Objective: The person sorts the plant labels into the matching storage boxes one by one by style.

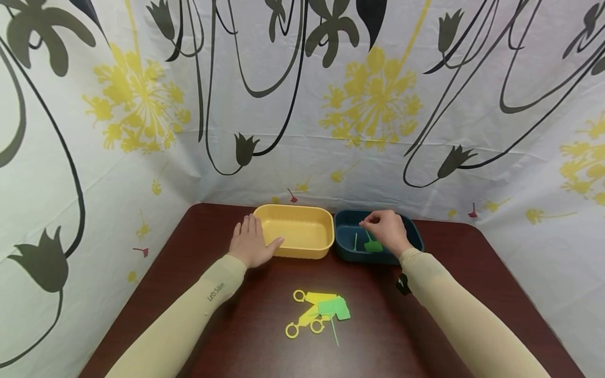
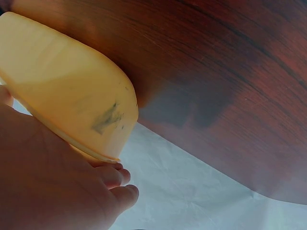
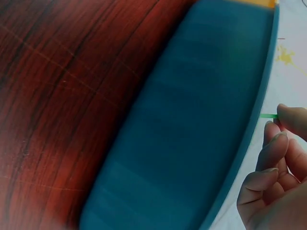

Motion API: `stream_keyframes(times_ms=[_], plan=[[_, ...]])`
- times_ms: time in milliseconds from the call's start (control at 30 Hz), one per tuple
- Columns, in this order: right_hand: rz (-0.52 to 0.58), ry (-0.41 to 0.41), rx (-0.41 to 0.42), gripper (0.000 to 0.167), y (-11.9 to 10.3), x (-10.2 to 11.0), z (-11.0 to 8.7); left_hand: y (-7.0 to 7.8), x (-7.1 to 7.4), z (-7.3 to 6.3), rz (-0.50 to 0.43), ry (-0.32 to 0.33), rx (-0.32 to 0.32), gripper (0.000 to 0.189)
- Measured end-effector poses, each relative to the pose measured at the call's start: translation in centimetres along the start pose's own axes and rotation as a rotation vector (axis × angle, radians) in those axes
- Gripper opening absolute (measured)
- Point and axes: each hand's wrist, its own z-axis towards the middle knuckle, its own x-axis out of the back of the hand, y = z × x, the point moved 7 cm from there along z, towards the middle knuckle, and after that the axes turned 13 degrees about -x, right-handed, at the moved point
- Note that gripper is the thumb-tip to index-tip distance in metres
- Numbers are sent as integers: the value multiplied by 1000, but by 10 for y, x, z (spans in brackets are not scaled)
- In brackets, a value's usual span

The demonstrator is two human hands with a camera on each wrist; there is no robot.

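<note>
My right hand pinches the thin stem of a green plant label between thumb and fingertip, over the dark blue basin. The label's flat head hangs down inside. A second pale green stem shows in the basin, left of it. In the right wrist view, a short bit of green stem sticks out from the fingertips; the basin wall hides the rest. My left hand rests, fingers straight, on the left rim of the yellow basin, thumb along its front edge.
In front of the basins, a small pile lies on the dark red wooden table: yellow tags with ring ends and green labels, one stem pointing toward me. The basins stand side by side near the back edge. A patterned cloth hangs behind.
</note>
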Motion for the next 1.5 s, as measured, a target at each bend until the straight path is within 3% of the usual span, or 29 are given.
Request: stream_keyframes(times_ms=[467, 1033, 1500], plan=[[-28, -106, -43, 21, 14, -11, 5, 0, 1, 0, -13, 11, -1, 104], [-33, -149, -63, 22, 25, -17, 11, -1, 2, -1, -11, 13, 3, 104], [-119, -151, -69, 19, 21, -21, 9, 0, 3, -1, -12, 11, 1, 103]])
